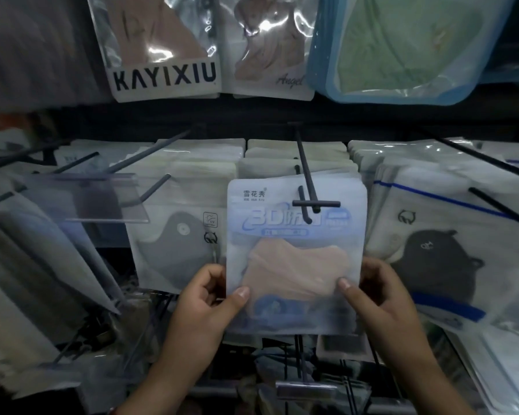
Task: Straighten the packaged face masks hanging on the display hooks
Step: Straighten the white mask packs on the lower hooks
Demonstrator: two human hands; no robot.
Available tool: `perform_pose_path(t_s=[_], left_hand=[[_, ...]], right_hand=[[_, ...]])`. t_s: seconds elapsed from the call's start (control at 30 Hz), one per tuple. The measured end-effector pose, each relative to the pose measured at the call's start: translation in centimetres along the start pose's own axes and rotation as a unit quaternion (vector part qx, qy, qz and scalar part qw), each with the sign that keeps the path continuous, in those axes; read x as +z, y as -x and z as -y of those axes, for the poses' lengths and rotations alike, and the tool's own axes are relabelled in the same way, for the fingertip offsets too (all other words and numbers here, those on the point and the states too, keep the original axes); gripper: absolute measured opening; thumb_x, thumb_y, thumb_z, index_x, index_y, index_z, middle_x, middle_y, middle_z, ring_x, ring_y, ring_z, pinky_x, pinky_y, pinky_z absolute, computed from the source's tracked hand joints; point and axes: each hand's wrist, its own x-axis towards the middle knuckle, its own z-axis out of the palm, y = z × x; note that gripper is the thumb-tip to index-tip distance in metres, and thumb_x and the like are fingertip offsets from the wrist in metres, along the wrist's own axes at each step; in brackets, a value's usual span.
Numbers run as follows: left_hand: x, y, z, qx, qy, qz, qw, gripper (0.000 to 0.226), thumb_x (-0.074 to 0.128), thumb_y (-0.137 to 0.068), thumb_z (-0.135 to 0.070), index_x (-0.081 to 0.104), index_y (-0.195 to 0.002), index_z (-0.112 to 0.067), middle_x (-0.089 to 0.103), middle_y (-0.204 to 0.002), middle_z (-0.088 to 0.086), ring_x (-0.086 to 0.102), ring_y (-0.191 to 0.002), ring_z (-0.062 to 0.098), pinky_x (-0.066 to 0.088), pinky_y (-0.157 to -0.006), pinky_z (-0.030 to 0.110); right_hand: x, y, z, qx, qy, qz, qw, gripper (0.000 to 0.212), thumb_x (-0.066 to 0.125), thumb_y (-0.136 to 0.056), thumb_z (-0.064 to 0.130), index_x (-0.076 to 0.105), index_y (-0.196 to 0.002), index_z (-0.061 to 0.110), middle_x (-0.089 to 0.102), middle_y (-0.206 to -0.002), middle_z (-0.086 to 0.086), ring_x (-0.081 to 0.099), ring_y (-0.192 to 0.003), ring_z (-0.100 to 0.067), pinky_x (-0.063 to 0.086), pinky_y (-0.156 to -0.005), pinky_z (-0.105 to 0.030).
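front pack [297, 256]: you can read "3D" on its blue banner, but the characters after it blur out and the hook's crossbar covers part of them
packs behind it: you see only their top edges stacked at the display's middle; their fronts are hidden
left hand [209, 298]: your fingers go behind the pack's left edge, only the thumb shows in front
right hand [378, 295]: same at the pack's right edge; both forearms are cut off by the bottom edge
KAYIXIU pack [162, 46]: its top is cut off by the upper edge
green pack [402, 46]: top is cut off too
lower display: packs beneath your hands are dark and blurred, contents unreadable
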Motion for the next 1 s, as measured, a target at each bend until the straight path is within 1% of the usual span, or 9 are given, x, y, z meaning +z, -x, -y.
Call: perform_pose_path(t_s=[0.1, 0.2, 0.3, 0.43, 0.57, 0.67, 0.8, 0.9, 1.0], left_hand=[[-0.3, 0.0, -0.5, -0.015, 0.050, 0.033, 0.998, 0.027, 0.075, -0.072, -0.022, 0.072, -0.098, -0.017, 0.076, -0.100, 0.006, 0.072, -0.092, 0.017, 0.056, -0.077, 0.024], [0.2, 0.1, -1.4, -0.026, 0.130, 0.047, 0.990, 0.026, 0.073, -0.079, -0.029, 0.074, -0.103, -0.019, 0.075, -0.109, 0.013, 0.071, -0.100, 0.023, 0.057, -0.083, 0.029], [0.5, 0.3, -2.2, -0.024, 0.136, 0.037, 0.990, 0.018, 0.067, -0.083, -0.023, 0.073, -0.097, -0.013, 0.075, -0.104, 0.017, 0.072, -0.094, 0.024, 0.058, -0.080, 0.029], [0.1, 0.9, -3.0, -0.026, 0.086, 0.056, 0.994, 0.023, 0.075, -0.075, -0.029, 0.075, -0.094, -0.017, 0.077, -0.097, 0.012, 0.072, -0.086, 0.016, 0.055, -0.071, 0.023], [-0.6, 2.0, -3.9, -0.040, 0.041, 0.087, 0.995, 0.022, 0.069, -0.073, -0.016, 0.078, -0.093, -0.018, 0.078, -0.096, 0.001, 0.074, -0.086, 0.009, 0.054, -0.069, 0.016], [-1.2, 2.6, -5.4, -0.038, 0.029, 0.127, 0.991, 0.035, 0.075, -0.070, -0.015, 0.077, -0.096, -0.038, 0.078, -0.098, -0.006, 0.073, -0.090, 0.007, 0.054, -0.071, 0.015], [-2.5, 2.2, -8.0, 0.032, 0.044, 0.164, 0.985, 0.037, 0.078, -0.074, -0.032, 0.072, -0.111, -0.034, 0.075, -0.107, 0.002, 0.072, -0.098, 0.016, 0.055, -0.076, 0.021], [-3.2, 1.4, -10.3, 0.060, -0.073, 0.173, 0.980, 0.027, 0.072, -0.084, -0.034, 0.072, -0.111, -0.033, 0.075, -0.099, -0.005, 0.071, -0.093, 0.008, 0.054, -0.075, 0.018], [-3.5, 0.8, -11.6, 0.053, -0.211, 0.222, 0.950, 0.018, 0.062, -0.089, -0.036, 0.075, -0.102, -0.036, 0.076, -0.094, -0.011, 0.072, -0.089, 0.006, 0.059, -0.075, 0.028]], right_hand=[[-0.3, 0.6, 1.1, 0.018, -0.046, 0.022, 0.999, 0.012, 0.065, -0.087, -0.001, 0.063, -0.091, 0.010, 0.069, -0.087, -0.013, 0.065, -0.087, -0.033, 0.052, -0.071, -0.033], [-0.1, 1.2, 3.1, 0.034, -0.091, 0.083, 0.992, 0.033, 0.063, -0.082, -0.012, 0.066, -0.106, 0.011, 0.074, -0.096, -0.008, 0.070, -0.092, -0.021, 0.055, -0.073, -0.025], [0.4, 1.4, 5.1, 0.035, -0.124, 0.068, 0.989, 0.040, 0.068, -0.073, 0.005, 0.066, -0.111, 0.017, 0.076, -0.100, 0.000, 0.072, -0.090, -0.013, 0.054, -0.067, -0.019], [0.2, 1.0, 7.0, 0.006, -0.129, 0.015, 0.992, 0.043, 0.068, -0.067, 0.021, 0.067, -0.109, 0.015, 0.076, -0.096, -0.003, 0.072, -0.085, -0.016, 0.055, -0.064, -0.020], [-0.1, 1.0, 8.7, -0.018, -0.115, 0.001, 0.993, 0.023, 0.068, -0.067, 0.024, 0.074, -0.089, 0.022, 0.076, -0.084, -0.003, 0.071, -0.071, -0.014, 0.055, -0.058, -0.020], [-0.5, 1.2, 9.8, -0.023, -0.106, 0.018, 0.994, 0.020, 0.068, -0.067, 0.026, 0.076, -0.083, 0.032, 0.076, -0.082, -0.002, 0.072, -0.067, -0.014, 0.054, -0.054, -0.022], [-1.4, 2.0, 11.3, -0.037, -0.093, 0.088, 0.991, 0.035, 0.077, -0.058, 0.041, 0.076, -0.092, 0.031, 0.076, -0.089, -0.005, 0.074, -0.077, -0.025, 0.060, -0.059, -0.033], [-1.2, 2.6, 12.0, -0.075, -0.043, 0.109, 0.990, 0.030, 0.074, -0.067, 0.033, 0.075, -0.097, 0.026, 0.076, -0.090, -0.007, 0.074, -0.081, -0.028, 0.061, -0.067, -0.039], [-0.2, 2.8, 11.9, -0.113, -0.010, 0.100, 0.988, 0.024, 0.068, -0.076, 0.025, 0.074, -0.098, 0.032, 0.076, -0.092, -0.001, 0.073, -0.083, -0.020, 0.058, -0.066, -0.027]])
